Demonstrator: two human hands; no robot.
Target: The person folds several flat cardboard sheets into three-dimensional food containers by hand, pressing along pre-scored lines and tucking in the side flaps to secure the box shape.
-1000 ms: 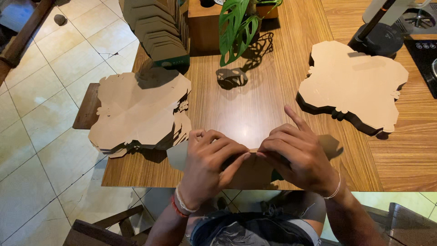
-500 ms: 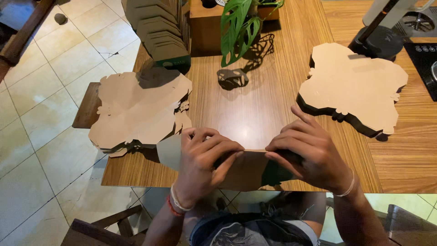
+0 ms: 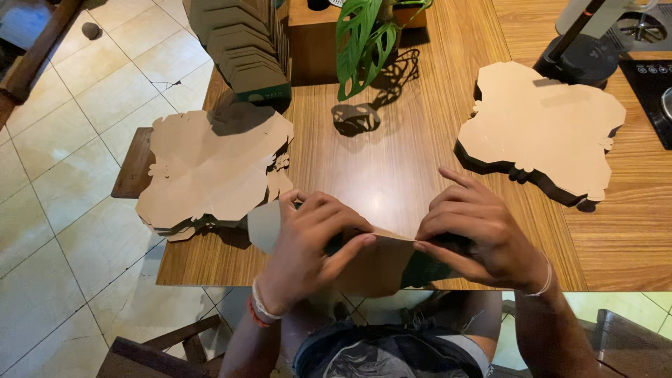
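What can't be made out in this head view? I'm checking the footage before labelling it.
- Cardboard blank: its middle and fold lines are hidden under the left hand and right hand.
- Potted plant: its top is cut off by the upper edge.
- Dark appliance: cut off by the right edge.
- Folded box stack: its count is too small to tell.

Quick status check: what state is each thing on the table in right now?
Cardboard blank: partly folded, held in both hands at the table edge.
Left hand: gripping the blank.
Right hand: pinching the blank.
Left stack of blanks: flat, unfolded.
Right stack of blanks: flat, unfolded.
Folded boxes: nested.
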